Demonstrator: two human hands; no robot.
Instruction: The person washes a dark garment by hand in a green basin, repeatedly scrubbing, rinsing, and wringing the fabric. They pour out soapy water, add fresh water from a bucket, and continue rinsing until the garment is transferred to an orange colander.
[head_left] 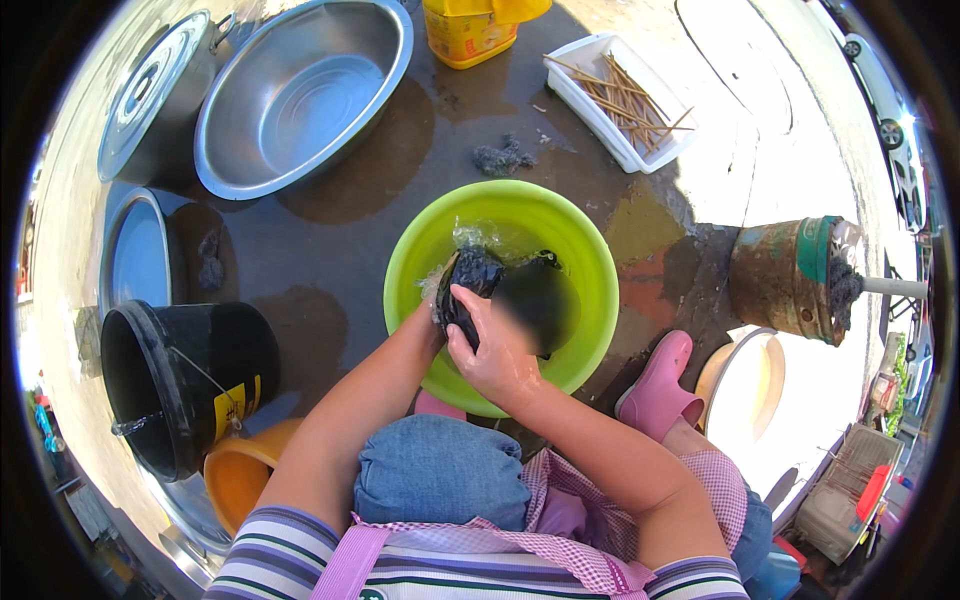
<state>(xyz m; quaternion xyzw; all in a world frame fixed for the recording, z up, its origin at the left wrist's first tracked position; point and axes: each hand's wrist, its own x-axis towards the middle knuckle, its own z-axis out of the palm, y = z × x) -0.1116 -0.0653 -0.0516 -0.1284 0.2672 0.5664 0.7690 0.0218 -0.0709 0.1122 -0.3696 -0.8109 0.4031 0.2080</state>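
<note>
Both of my hands are over a lime-green basin [597,300]. Between them is a black, wet, shiny object [474,268], whose kind I cannot make out. My left hand [437,303] grips its left side, with most of the fingers hidden behind it. From the right, my right hand [497,352] closes over its lower part, thumb and fingers against the dark surface. Clear, glossy film or water [478,232] shows at its upper end. Inside the basin to the right lies more dark matter [545,300], partly blurred.
Wet floor surrounds the basin, with a dark grey fuzzy clump [503,157] behind it. A large metal bowl [385,110], black bucket [190,375] and orange container [225,480] stand left. A white tray of thin sticks [590,125] and a rusty bucket [775,280] are right.
</note>
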